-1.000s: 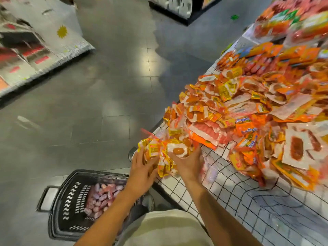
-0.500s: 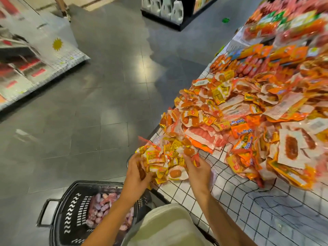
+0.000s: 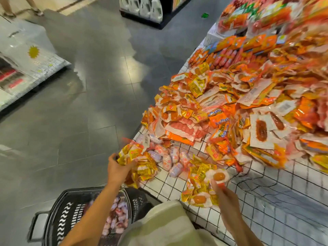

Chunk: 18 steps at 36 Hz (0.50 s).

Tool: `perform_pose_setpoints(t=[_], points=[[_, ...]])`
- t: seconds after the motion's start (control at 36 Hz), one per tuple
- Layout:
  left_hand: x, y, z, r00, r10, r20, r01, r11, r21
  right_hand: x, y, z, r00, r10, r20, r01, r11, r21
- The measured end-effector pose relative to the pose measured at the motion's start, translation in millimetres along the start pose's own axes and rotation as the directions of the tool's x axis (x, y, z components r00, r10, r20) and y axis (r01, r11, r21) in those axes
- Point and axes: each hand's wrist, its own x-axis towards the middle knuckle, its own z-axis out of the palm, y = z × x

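**1 bunch becomes 2 at the table edge**

Half a second ago both hands held a single clump of yellow packets. It has now come apart. The left hand (image 3: 118,168) has its fingers curled round the left bunch (image 3: 140,162), which hangs at the table (image 3: 266,201) edge, just above the basket (image 3: 58,224). The right hand (image 3: 225,197) has swung out to the right and reaches the right bunch (image 3: 200,185), which lies on the wire grid with 2 egg packets showing. Blur hides whether those fingers pinch it or only touch it.

Pulling the clump apart has also uncovered pink sausages (image 3: 168,157) on the table between the 2 bunches. The split suggests the left bunch is headed for the basket, which already holds similar sausages, while the right one is left for a 2nd trip.

No writing can be read. The heap (image 3: 230,103) shows barcodes on white labels and blue lettering on orange packets, all too blurred for a brand.
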Motion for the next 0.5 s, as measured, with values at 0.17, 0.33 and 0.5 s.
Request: perform_pose_setpoints(t=[0.17,0.33,0.5], points=[[8,-2,-3,0.982,-0.129,0.136,0.117,0.989,0.09,13,27,-2,0.994,0.038,-0.105,-0.041,0.999,-0.018],[-6,-4,2,0.981,-0.032,0.194,0.026,0.999,0.033,11,19,11,0.996,0.068,-0.064,-0.06,0.991,0.117],[-30,3,0,0.956,0.054,0.29,-0.038,0.997,-0.062,12,5,23,0.996,-0.02,-0.086,0.031,0.99,0.134]])
